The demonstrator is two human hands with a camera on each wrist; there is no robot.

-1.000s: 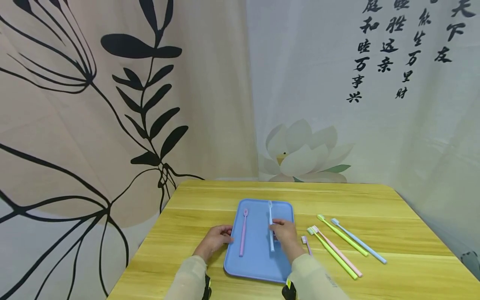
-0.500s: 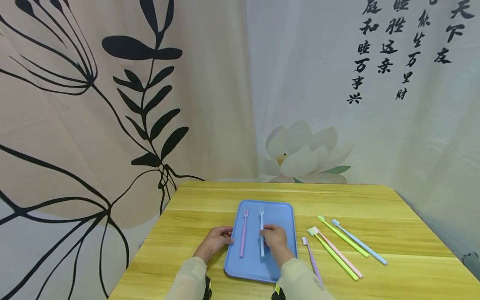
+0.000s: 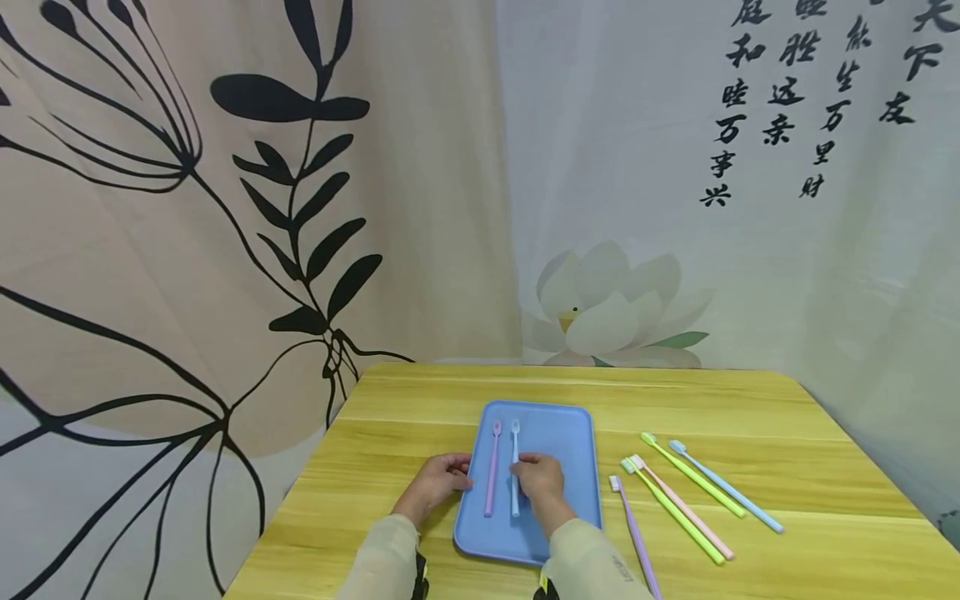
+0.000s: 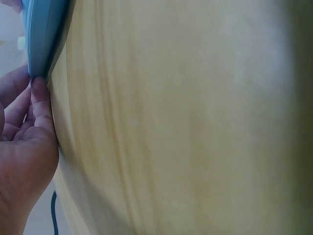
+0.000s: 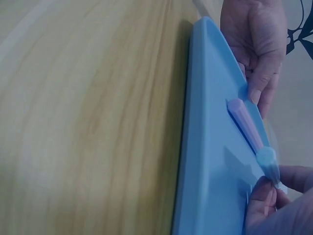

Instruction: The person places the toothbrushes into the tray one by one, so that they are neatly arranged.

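A blue tray (image 3: 576, 442) lies on the wooden table. My left hand (image 3: 433, 483) grips its left rim, thumb and fingers at the edge; the left wrist view shows this hand (image 4: 29, 142) with its fingertips on the tray wall. Inside the tray, a pinkish-purple toothbrush (image 3: 492, 477) lies lengthwise near the left side. Just to its right, my right hand (image 3: 542, 483) pinches a light blue toothbrush (image 3: 515, 446) by the handle, parallel to the purple one. In the right wrist view thumb and fingers close on the blue handle (image 5: 267, 157).
Right of the tray, on the table (image 3: 825, 517), lie a purple toothbrush (image 3: 634, 533), a pink toothbrush (image 3: 686, 508), two lime green toothbrushes (image 3: 675, 515) and another blue toothbrush (image 3: 731, 489). A printed curtain (image 3: 442, 208) hangs behind the table.
My right hand has moved left across the tray with the light blue toothbrush, bringing it beside the purple one. My left hand has kept its hold on the rim.
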